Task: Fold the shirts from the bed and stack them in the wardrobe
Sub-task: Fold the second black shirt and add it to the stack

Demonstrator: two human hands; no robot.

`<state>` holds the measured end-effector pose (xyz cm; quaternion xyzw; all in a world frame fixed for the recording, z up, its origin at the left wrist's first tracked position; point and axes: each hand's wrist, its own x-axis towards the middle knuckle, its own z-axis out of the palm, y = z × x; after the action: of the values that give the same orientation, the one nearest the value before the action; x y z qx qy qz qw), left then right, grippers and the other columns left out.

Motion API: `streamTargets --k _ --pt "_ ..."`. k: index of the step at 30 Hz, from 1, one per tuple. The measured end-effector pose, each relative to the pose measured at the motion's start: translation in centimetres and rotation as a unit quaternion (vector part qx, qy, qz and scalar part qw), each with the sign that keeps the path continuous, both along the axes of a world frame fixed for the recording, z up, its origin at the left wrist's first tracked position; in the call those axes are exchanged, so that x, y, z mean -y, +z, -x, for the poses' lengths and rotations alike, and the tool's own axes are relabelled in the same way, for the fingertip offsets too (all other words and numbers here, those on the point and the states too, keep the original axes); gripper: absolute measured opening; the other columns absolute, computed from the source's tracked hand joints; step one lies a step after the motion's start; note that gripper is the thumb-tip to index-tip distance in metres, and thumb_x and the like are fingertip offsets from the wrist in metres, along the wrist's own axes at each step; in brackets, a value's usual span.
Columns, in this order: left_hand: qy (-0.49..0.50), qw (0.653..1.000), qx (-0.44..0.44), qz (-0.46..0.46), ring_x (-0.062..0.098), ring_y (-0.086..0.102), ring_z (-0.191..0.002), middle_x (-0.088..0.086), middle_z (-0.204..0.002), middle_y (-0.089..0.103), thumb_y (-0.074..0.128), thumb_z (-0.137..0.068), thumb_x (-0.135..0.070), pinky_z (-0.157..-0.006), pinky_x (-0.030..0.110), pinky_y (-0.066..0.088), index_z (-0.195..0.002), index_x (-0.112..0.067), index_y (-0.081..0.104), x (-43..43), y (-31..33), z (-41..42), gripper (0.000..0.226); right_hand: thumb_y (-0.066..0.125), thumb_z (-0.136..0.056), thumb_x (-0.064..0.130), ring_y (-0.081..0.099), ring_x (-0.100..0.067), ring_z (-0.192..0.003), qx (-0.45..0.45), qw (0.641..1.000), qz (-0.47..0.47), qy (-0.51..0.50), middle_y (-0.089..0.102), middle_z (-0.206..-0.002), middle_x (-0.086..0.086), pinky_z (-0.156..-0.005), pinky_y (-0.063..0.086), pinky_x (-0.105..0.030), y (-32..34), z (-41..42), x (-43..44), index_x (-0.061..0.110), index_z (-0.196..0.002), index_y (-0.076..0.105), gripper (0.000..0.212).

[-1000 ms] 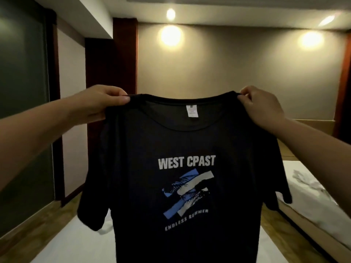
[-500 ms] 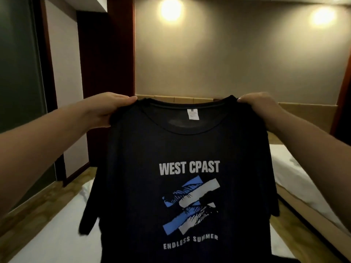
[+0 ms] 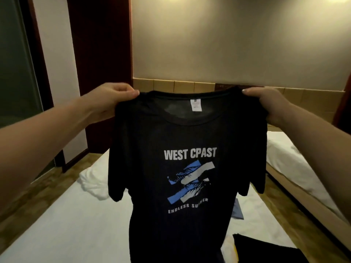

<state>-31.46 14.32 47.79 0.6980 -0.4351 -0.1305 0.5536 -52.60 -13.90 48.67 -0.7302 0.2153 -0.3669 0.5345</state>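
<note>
A white-sheeted bed [image 3: 66,224] occupies the room beneath a beige wall. The left hand [image 3: 110,103] and right hand [image 3: 269,105] each pinch one shoulder of the black T-shirt [image 3: 182,186], fingers curled over the fabric. The shirt hangs upright above the bed, print toward the camera; a dark garment [image 3: 266,249] lies at lower right.

Between the hands hangs a black cotton T-shirt [image 3: 186,133] printed with white lettering and blue-and-white stripes; below it, a white-sheeted bed [image 3: 76,224].
</note>
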Motion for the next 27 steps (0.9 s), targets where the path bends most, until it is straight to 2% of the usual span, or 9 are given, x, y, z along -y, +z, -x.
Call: streamTargets --k 2,4,6,9,11,13,16,20,27 --pt "0.000 0.995 0.004 -0.102 0.010 0.057 -0.067 -0.001 -0.075 0.060 0.062 -0.079 -0.035 -0.063 0.026 0.044 -0.079 -0.015 0.062 0.5 -2.0 0.2 0.020 0.057 -0.090 0.021 0.062 -0.018 -0.079 -0.054 0.997 -0.061 -0.008 0.063 -0.087 -0.006 -0.067 0.050 -0.031 -1.7 -0.3 -0.2 0.012 -0.089 0.061 0.010" --pt "0.026 0.990 -0.039 -0.133 0.009 0.062 -0.061 0.001 -0.072 0.063 0.055 -0.089 -0.024 -0.054 0.024 0.048 -0.083 -0.011 0.063 1.4 -5.0 1.0 0.016 0.056 -0.090 0.020 0.062 -0.020 -0.078 -0.077 0.988 -0.135 -0.017 0.063 -0.088 -0.008 -0.063 0.048 -0.032 -4.3 -0.7 -0.6 0.011 -0.092 0.059 0.010" --pt "0.062 0.977 -0.181 -0.090 0.009 0.064 -0.052 0.003 -0.065 0.067 0.050 -0.095 -0.017 -0.045 0.019 0.050 -0.082 -0.008 0.062 2.2 -8.9 2.1 0.020 0.052 -0.092 0.018 0.062 -0.021 -0.073 -0.079 0.969 -0.233 -0.018 0.064 -0.080 -0.009 -0.060 0.048 -0.033 -7.9 -0.9 -1.6 0.010 -0.087 0.060 0.012" --pt "0.086 0.916 -0.392 0.003 0.012 0.065 -0.048 0.004 -0.058 0.068 0.047 -0.095 -0.013 -0.043 0.020 0.051 -0.080 -0.007 0.062 2.6 -14.4 5.1 0.023 0.051 -0.091 0.017 0.063 -0.022 -0.064 -0.055 0.939 -0.338 0.014 0.065 -0.072 -0.009 -0.054 0.052 -0.028 -14.5 -1.1 -4.6 0.009 -0.085 0.063 0.016" --pt "0.119 0.890 -0.431 0.087 0.014 0.062 -0.045 0.004 -0.053 0.065 0.047 -0.095 -0.010 -0.042 0.018 0.049 -0.072 -0.007 0.061 3.1 -17.3 8.1 0.026 0.052 -0.091 0.015 0.063 -0.022 -0.068 -0.028 0.939 -0.341 0.034 0.066 -0.075 -0.009 -0.059 0.052 -0.029 -18.5 -1.0 -8.0 0.010 -0.084 0.067 0.017" --pt "0.154 0.909 -0.365 0.131 0.018 0.063 -0.058 0.009 -0.061 0.066 0.049 -0.092 -0.006 -0.058 0.023 0.050 -0.071 -0.008 0.061 3.9 -19.7 11.4 0.024 0.048 -0.093 0.005 0.059 -0.011 -0.062 0.019 0.964 -0.263 0.022 0.062 -0.065 0.000 -0.062 0.048 -0.026 -21.2 -1.1 -12.3 0.014 -0.072 0.065 0.029" --pt "0.185 0.952 -0.230 0.086 0.025 0.064 -0.082 0.009 -0.085 0.069 0.055 -0.091 -0.012 -0.079 0.036 0.051 -0.084 -0.010 0.062 4.6 -22.2 15.3 0.010 0.051 -0.092 0.005 0.063 -0.013 -0.067 0.041 0.971 -0.233 0.029 0.066 -0.073 -0.006 -0.067 0.052 -0.026 -23.1 -0.7 -17.9 0.007 -0.083 0.061 0.014" --pt "0.220 0.969 -0.091 0.070 0.014 0.063 -0.076 -0.003 -0.079 0.067 0.054 -0.091 -0.019 -0.072 0.033 0.051 -0.085 -0.017 0.059 3.4 -22.6 17.0 0.008 0.054 -0.092 0.012 0.065 -0.008 -0.062 0.044 0.981 -0.190 -0.007 0.069 -0.065 0.003 -0.059 0.052 -0.025 -23.8 -0.1 -19.3 0.015 -0.084 0.059 0.010" --pt "0.239 0.968 0.006 0.072 0.009 0.062 -0.081 -0.009 -0.089 0.067 0.053 -0.092 -0.021 -0.071 0.025 0.050 -0.094 -0.022 0.061 2.3 -22.5 18.0 0.007 0.055 -0.090 0.019 0.066 -0.023 -0.077 0.063 0.976 -0.211 -0.006 0.069 -0.079 -0.007 -0.073 0.054 -0.041 -24.0 0.0 -20.3 0.015 -0.088 0.062 0.008"
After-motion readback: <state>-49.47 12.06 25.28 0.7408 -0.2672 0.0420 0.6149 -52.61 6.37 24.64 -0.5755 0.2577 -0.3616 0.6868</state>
